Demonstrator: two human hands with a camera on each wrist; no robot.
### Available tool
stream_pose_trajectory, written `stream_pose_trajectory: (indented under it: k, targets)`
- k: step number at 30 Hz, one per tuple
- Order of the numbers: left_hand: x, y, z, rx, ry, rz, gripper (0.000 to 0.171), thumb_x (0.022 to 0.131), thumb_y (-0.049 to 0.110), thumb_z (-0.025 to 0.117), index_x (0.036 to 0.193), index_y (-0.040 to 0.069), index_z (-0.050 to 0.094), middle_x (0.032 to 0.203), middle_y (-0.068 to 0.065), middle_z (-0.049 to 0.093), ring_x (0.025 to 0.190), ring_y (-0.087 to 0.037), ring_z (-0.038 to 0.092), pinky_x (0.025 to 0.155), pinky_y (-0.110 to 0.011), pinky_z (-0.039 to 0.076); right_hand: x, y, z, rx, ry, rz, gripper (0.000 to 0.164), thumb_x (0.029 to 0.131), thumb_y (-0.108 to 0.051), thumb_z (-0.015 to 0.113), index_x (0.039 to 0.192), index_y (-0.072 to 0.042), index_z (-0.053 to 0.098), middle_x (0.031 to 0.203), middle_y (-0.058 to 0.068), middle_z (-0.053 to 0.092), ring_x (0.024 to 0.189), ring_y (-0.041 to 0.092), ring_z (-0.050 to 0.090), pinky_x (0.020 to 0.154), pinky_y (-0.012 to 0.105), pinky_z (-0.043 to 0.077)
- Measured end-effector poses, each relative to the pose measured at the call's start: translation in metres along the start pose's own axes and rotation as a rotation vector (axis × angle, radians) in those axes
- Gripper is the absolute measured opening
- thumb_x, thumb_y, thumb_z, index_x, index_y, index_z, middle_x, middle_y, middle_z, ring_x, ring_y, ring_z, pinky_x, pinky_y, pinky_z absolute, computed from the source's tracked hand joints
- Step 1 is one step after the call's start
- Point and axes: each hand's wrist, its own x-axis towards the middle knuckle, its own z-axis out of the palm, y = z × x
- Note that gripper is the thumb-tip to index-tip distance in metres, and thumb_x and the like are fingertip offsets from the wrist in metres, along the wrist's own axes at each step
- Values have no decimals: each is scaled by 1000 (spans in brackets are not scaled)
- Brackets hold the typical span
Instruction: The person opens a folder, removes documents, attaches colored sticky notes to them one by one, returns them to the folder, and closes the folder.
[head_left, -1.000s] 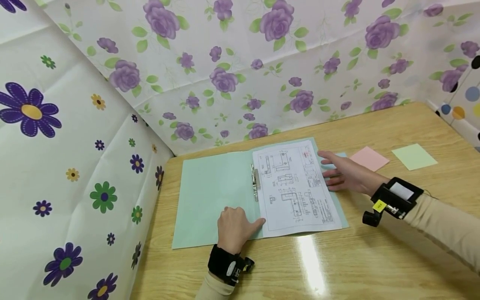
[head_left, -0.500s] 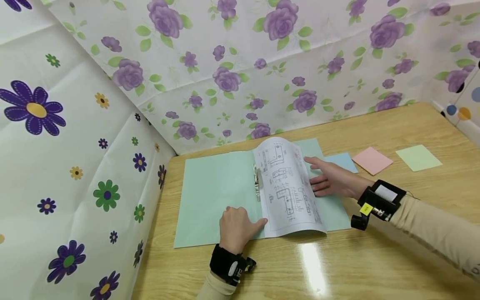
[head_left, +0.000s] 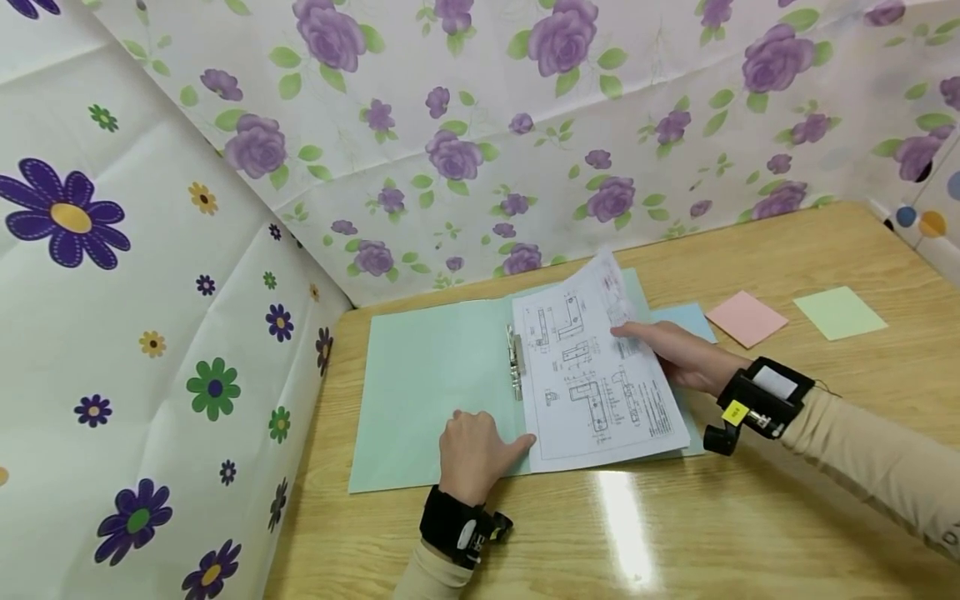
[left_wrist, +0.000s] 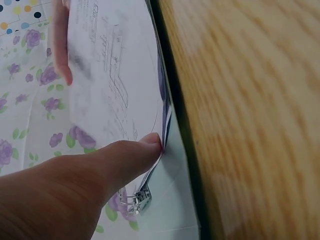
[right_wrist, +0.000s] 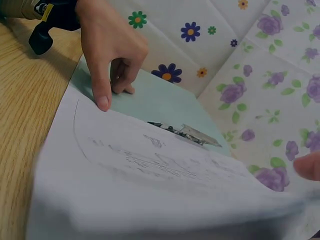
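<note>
Just noted drawing sheet (head_left: pixel 592 375) less bowed, newly clamped in right grip (head_left: pixel 682 352), three o'clock. Pressed by left grip (head_left: pixel 472 458), thumb apart, seven o'clock. Suggests leafing underway.

Past the right hand (head_left: pixel 678 350) lies a blue paper square (head_left: pixel 688 318); farther right, a pink paper square (head_left: pixel 747 318) and a pale-green paper square (head_left: pixel 840 312). White rose-printed sheeting (head_left: pixel 450 200) rises beyond, white daisy-printed sheeting (head_left: pixel 150 300) left of the left hand (head_left: pixel 477 454).

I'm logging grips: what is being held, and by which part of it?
The right hand holds the paper by its right edge, thumb on top. The left hand only presses, its thumb near the paper's lower left corner.
</note>
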Motion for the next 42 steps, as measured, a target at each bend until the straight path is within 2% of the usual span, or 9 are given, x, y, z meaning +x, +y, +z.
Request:
stream_pose_trajectory:
  k: [9,12,14,21,22,27,33,38,42]
  targets:
    - [-5,16,-39,-42,50,19,84,77,77,91,46,18,39,53,5,31,53,-21,47,44,-36,38,4,10,0,-98,108,-26,64,110,-16,62,168,2,39,118,4,84,102,23,86,93,45,71]
    - [-3,12,-32,-54,13,4,85,75,80,90,46,20,37,54,6,29,52,-19,45,44,-34,35,5,13,1,-119,146,-31,66,108,-12,63,167,5,39,120,7,82,100,21,86,92,44,71]
    - [-3,8,-22,-66,10,-6,87,75,83,88,46,21,35,54,6,28,52,-18,42,43,-32,32,6,14,1,-129,166,-34,66,107,-12,64,166,7,40,122,9,81,98,20,85,91,42,71]
    - [-4,7,-20,-58,34,14,86,78,85,85,46,20,39,54,5,34,53,-19,46,44,-31,34,6,17,3,-164,216,-36,65,108,-14,65,166,6,42,126,15,80,96,21,85,88,43,71]
    - [-3,4,-12,-62,23,6,87,77,86,84,45,21,37,53,7,31,52,-18,42,43,-30,31,6,16,4,-170,223,-37,66,107,-14,65,166,6,43,127,16,80,96,21,85,88,43,71]
    - [-3,7,-19,-24,-16,4,86,78,86,84,46,21,38,54,6,31,53,-18,46,44,-29,33,3,14,5,-197,242,-53,69,106,-14,66,168,5,41,130,20,80,95,21,86,86,43,72]
    - [-6,14,-34,-12,74,47,88,79,90,79,46,18,39,54,6,31,54,-20,49,44,-36,38,-3,9,-2,-214,260,-60,73,106,-14,66,171,4,37,126,18,81,92,21,86,83,42,71]
    - [-7,10,-25,3,123,55,90,83,91,74,46,18,38,53,4,35,50,-21,47,41,-39,37,-12,3,-16,-208,275,-65,78,107,-15,66,173,5,31,124,14,80,93,21,85,86,43,71]
    - [-7,12,-31,-8,118,54,89,81,92,76,46,18,39,54,3,37,49,-20,47,41,-37,37,-23,-1,-35,-186,279,-64,82,109,-17,65,176,4,23,126,11,77,97,21,84,91,45,71]
